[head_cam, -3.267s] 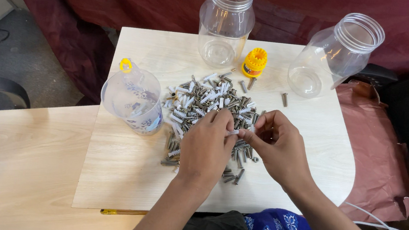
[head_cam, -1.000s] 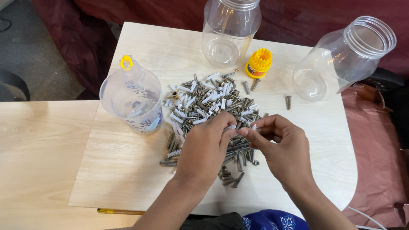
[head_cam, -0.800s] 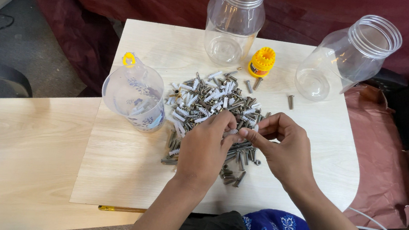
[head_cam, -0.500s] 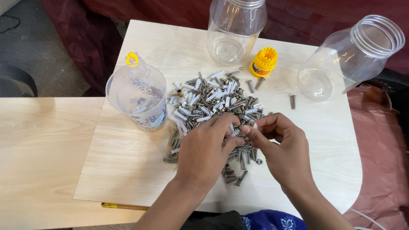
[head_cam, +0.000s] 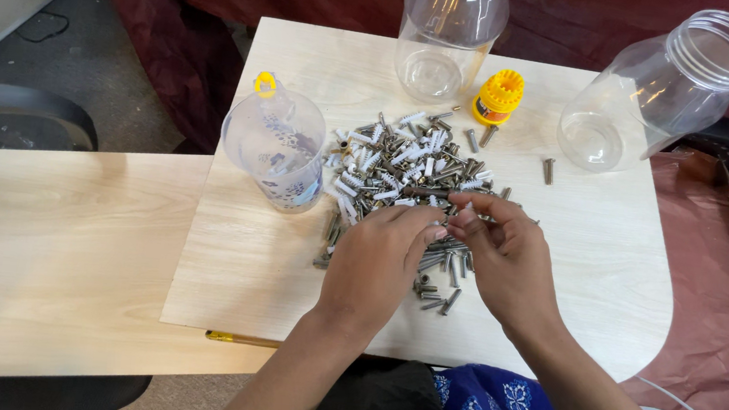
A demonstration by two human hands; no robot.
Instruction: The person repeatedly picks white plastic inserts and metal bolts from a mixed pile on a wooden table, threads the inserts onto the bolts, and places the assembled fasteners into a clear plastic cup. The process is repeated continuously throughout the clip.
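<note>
Big pile of screws and white wall plugs (head_cam: 403, 177) sits mid-board, and both hands are dug into its near edge. Left hand (head_cam: 374, 264) and right hand (head_cam: 509, 262) meet fingertip to fingertip, pinching something small between them; can't tell if it's a screw or a plug.

A clear jar with a yellow loop (head_cam: 276, 147) stands at 9 o'clock from the pile, touching its fringe. I'd guess an elbow nudge could tip it, or loose screws could roll off the edge.

Two empty jars, one upright (head_cam: 448, 30) at 12 and one leaning (head_cam: 661, 86) at 2, with a yellow cap (head_cam: 497, 97) between. One stray screw (head_cam: 549, 169) lies apart.

Pale wooden board (head_cam: 243, 265) on a light table (head_cam: 48, 255), dark red cloth (head_cam: 712, 292) around.
</note>
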